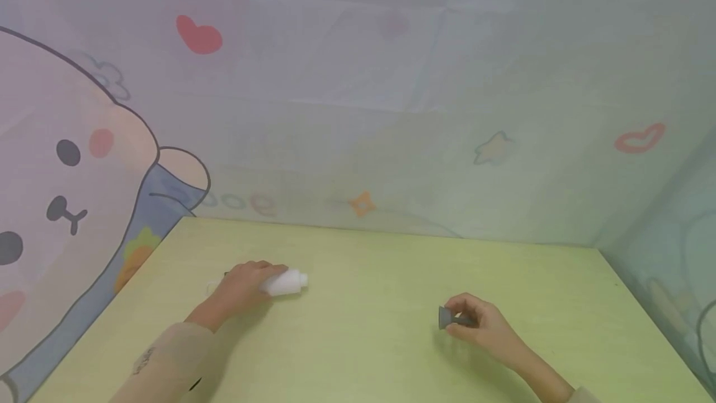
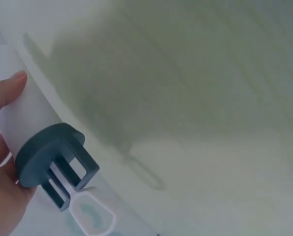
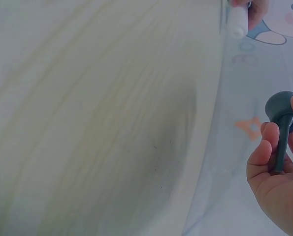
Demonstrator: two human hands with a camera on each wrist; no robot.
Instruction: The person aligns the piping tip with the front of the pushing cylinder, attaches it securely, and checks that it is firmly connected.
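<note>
Much tabletop [image 1: 363, 341] separates white cylinder [image 1: 284, 283], dark stemmed piece [image 3: 283, 137] and right edge [image 1: 647, 316].

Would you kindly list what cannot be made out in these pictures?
Head view: part of the white cylinder, covered by the left hand.
Left wrist view: part of its far end, cut by left edge.
Right wrist view: part of dark tool, covered by right hand.
Head view: sleeve lettering, too small to read.

Behind the yellow-green table [image 1: 358, 347] is a pale backdrop [image 1: 335, 67] with a cartoon animal [image 1: 33, 142] and red hearts [image 1: 200, 36].
</note>
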